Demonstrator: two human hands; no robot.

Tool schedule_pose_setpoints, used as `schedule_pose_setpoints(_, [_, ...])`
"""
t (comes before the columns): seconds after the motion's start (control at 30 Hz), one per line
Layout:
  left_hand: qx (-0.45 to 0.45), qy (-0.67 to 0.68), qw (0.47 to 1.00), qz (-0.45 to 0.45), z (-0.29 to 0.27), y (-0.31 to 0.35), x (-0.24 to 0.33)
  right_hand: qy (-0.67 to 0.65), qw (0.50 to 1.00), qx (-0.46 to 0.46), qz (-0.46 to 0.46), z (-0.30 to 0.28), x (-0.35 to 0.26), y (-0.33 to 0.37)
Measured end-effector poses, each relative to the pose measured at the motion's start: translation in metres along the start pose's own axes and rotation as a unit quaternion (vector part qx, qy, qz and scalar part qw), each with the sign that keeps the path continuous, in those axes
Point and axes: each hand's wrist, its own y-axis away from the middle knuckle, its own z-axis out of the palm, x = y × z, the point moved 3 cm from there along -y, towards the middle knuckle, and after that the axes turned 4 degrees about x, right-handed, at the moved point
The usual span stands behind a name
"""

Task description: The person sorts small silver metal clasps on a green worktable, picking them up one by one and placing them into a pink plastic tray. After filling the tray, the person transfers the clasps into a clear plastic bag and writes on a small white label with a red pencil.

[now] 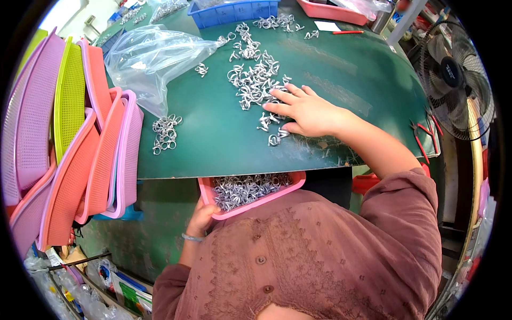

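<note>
Spread flat on the green tabletop (202, 154), my right hand (309, 112) has its fingers apart, fingertips touching the edge of a long pile of small silver metal ring pieces (250, 80). A few loose rings lie beside my thumb. Below the table's front edge, my left hand (201, 217) grips the left rim of a pink plastic basket (256, 209), fingers partly hidden beneath it. Many more of these silver rings (248, 191) fill the basket, which sits against my body with its far side close under the table edge.
A clear plastic bag (149, 58) and a smaller ring cluster (167, 133) lie left. Stacked colourful baskets (96, 160) crowd the left edge. A blue bin (234, 14) and a red tray (336, 13) stand at the back. Red-handled pliers (424, 138) and a fan (453, 74) are right.
</note>
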Motion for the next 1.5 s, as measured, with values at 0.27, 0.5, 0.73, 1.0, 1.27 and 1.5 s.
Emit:
schedule_pose_setpoints(0.27, [-0.025,-0.006,1.000,0.006,-0.009,-0.002,-0.005,-0.033,0.997,0.070,0.010,0.005,-0.001,-0.034])
schedule_pose_setpoints(0.5, [-0.016,0.021,0.999,0.035,0.000,0.002,0.000,-0.049,0.997,0.009,-0.054,0.006,-0.033,-0.053])
schedule_pose_setpoints(0.73, [-0.021,0.034,0.999,0.018,0.002,0.002,0.002,-0.052,0.984,0.167,-0.041,-0.006,0.003,-0.006])
schedule_pose_setpoints(1.0, [-0.037,0.025,0.999,0.013,0.001,0.000,0.002,-0.181,0.956,0.224,0.053,-0.004,-0.056,0.044])
schedule_pose_setpoints(1.27, [-0.013,-0.005,1.000,-0.010,-0.002,0.003,0.005,-0.148,0.950,0.268,0.052,0.021,-0.079,0.038])
schedule_pose_setpoints(1.5, [-0.013,0.018,1.000,-0.006,0.024,0.010,0.025,-0.218,0.951,0.200,-0.090,0.018,-0.103,0.034])
